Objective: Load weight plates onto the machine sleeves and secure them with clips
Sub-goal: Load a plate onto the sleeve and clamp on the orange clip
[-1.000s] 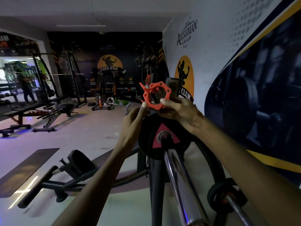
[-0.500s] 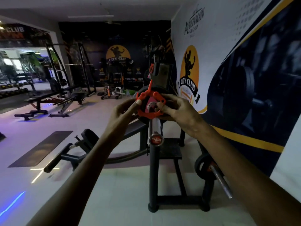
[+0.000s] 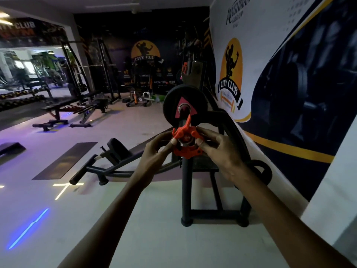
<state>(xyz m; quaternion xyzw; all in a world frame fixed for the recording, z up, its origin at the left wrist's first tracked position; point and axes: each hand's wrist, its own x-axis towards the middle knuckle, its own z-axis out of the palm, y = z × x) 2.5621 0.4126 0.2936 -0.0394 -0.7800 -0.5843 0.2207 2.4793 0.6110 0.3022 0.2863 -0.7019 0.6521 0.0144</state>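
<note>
Step in hand: threading the orange clip [image 3: 185, 141] over the near end of the machine sleeve [image 3: 182, 120], by the look of it, with the securing not yet done.
Left hand [image 3: 156, 149]: pinching the clip's left rim, thumb tip pressing on the ring's front face.
Right hand [image 3: 218, 149]: pinching the right rim from the other side, thumb on the front, the remaining fingers curling behind.
Clip: sitting between the two grips, ring facing the camera, sleeve end showing through its bore; lever standing up and pointing away above the fingertips, so probably unlatched.
Weight plate [image 3: 185, 106]: sitting further along the sleeve, beyond the grips, well apart from the clip.
Doing it well: keeping the ring square to the sleeve so as not to bind; pushing evenly from both sides straight away from the body; keeping fingertips off the lever's path.
Seating: sliding until touching the plate face, leaving no gap, then folding the lever down flat.
Risk: cocking the ring by pushing harder on one side; pinching skin between ring and plate.
Cannot tell: how far onto the sleeve the clip is already sitting.
Other sleeve [image 3: 259, 171]: showing low and to the right of the right wrist, with something dark and round on it, too dim to name.
</note>
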